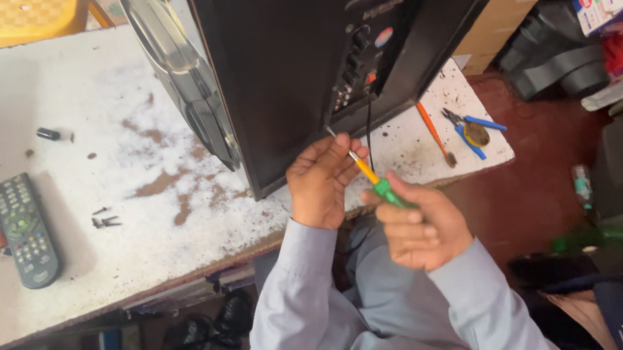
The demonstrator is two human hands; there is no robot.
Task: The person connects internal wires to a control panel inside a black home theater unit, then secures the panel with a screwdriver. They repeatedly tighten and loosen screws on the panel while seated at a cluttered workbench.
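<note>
From the head camera: your right hand (417, 225) is clamped round the green and yellow screwdriver (373, 177), handle low, shaft angled up and left so the tip meets the back panel (379, 50) of the black speaker cabinet (287, 50). Your left hand (321, 178) pinches the shaft near the tip, fingers together, steadying it. The cabinet stands on the worn white table (39, 114), panel turned towards you. Loose screws (104, 221) lie far left beside a remote control (24, 230); blue-handled pliers (471, 130) rest right.

I hold a slim screwdriver (365, 169) with a green and yellow handle, slanted up to the left, its metal tip at the rear panel of the big black speaker box (311, 47) standing on the worn white bench.
</note>
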